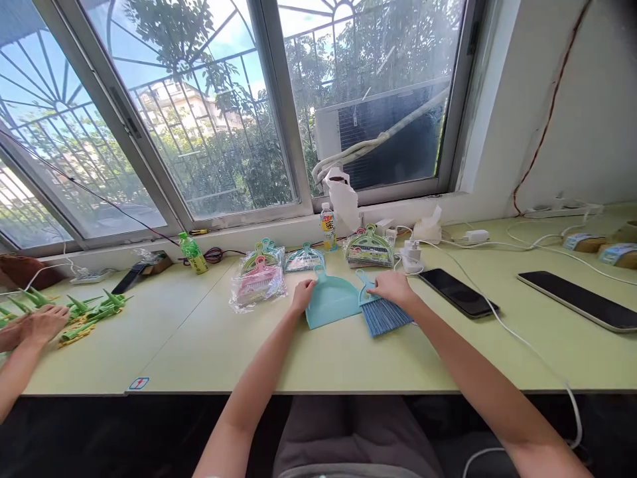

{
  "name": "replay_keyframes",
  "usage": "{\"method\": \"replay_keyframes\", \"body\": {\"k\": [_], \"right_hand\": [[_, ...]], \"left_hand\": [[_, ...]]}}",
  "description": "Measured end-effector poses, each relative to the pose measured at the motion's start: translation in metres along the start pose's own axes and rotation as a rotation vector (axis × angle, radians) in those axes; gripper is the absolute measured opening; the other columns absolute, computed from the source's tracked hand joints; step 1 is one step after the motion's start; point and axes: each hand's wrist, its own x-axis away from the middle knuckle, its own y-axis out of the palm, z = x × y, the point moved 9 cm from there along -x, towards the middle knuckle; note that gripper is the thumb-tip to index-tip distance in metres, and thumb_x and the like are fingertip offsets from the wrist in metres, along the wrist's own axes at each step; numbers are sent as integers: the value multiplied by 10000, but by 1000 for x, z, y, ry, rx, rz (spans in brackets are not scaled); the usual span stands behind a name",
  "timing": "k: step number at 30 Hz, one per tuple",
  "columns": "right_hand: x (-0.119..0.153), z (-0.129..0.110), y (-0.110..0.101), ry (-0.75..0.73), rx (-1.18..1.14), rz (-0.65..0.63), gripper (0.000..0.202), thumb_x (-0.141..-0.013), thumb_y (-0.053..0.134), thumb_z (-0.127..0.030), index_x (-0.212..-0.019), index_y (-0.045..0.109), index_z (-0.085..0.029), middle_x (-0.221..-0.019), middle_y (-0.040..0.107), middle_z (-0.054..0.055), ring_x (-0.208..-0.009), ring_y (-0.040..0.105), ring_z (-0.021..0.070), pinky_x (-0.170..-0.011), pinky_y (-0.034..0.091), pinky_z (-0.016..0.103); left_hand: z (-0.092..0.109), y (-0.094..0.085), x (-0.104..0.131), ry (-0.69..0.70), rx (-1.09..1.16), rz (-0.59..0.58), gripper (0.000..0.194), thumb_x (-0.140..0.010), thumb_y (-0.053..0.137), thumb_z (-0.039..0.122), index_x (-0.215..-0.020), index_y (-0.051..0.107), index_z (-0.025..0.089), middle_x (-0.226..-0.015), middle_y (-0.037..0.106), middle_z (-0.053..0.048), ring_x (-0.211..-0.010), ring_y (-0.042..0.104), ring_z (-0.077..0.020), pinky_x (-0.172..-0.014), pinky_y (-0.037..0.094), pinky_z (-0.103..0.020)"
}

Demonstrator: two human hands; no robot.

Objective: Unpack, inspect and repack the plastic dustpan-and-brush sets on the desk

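Down on the pale yellow-green tabletop (199, 352), in the head view, a person's left hand (302, 295) is curled nearly closed, gripping the left edge of a flat, light-blue plastic dustpan (332, 305). Their right hand (392, 287) is closed around the handle of a small blue-bristled hand brush (384, 318) — just beside the pan's right edge. A pink dustpan set in clear plastic (257, 285) lies left of the dustpan — a black smartphone (460, 292) rests right of the brush.
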Motion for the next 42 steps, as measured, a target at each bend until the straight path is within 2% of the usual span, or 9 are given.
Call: {"method": "replay_keyframes", "body": {"k": [5, 9, 18, 24, 32, 36, 39, 42], "right_hand": [[-3, 2, 8, 13, 12, -33, 380, -850, 609, -488, -956, 776, -163, -1046, 739, 144, -1028, 671, 303, -752, 451, 329], [-3, 2, 10, 14, -1, -35, 384, -867, 582, -484, -980, 769, -168, -1076, 732, 142, -1044, 667, 299, -764, 457, 330], [-2, -1, 9, 9, -27, -32, 387, -876, 560, -466, -1000, 767, -163, -1056, 731, 159, -1042, 668, 302, -787, 460, 341], [-3, 6, 5, 67, -51, -4, 402, -893, 529, -460, -980, 777, -156, -1044, 727, 176, -1023, 673, 303, -784, 468, 349], [-1, 23, -17, 171, -93, 138, 375, -925, 448, -372, -996, 770, -194, -1009, 733, 158, -970, 690, 289, -747, 475, 336], [-3, 23, -10, 135, -57, 69, 410, -890, 514, -473, -926, 781, -163, -978, 735, 171, -962, 690, 316, -744, 474, 350], [-5, 18, 2, 78, -49, -6, 415, -826, 602, -517, -958, 780, -166, -1005, 738, 158, -981, 685, 318, -761, 470, 347], [-7, 14, 10, 51, -45, -33, 426, -807, 613, -537, -954, 783, -174, -1003, 741, 153, -984, 683, 310, -758, 463, 340]], "left_hand": [[2, -5, 4, 28, -198, 6, 301, -923, 442, 288, -907, 726, 189, -1053, 697, -80, -945, 634, -212, -815, 451, -296], [1, -3, 3, 32, -363, -46, 311, -938, 422, 288, -966, 718, 199, -1047, 705, -78, -1024, 625, -226, -841, 448, -295], [-1, -3, 3, 24, -302, -52, 290, -933, 439, 292, -939, 715, 202, -1022, 723, -82, -1009, 633, -243, -808, 444, -296], [3, -12, 5, 5, -242, -14, 307, -924, 425, 276, -856, 715, 199, -991, 729, -92, -994, 639, -254, -827, 446, -314], [-12, -13, 1, -47, -211, -18, 291, -900, 442, 251, -838, 721, 198, -978, 741, -84, -947, 656, -240, -801, 451, -304], [-16, -10, -1, -68, -194, -13, 278, -909, 451, 257, -861, 717, 192, -978, 740, -89, -961, 661, -238, -805, 449, -296], [-19, -8, -1, -88, -175, -13, 273, -926, 455, 289, -979, 701, 181, -1008, 737, -97, -968, 666, -235, -811, 453, -300], [-21, -6, 0, -97, -155, -12, 283, -929, 465, 316, -1072, 674, 189, -1021, 734, -94, -971, 667, -230, -813, 459, -301]]}}
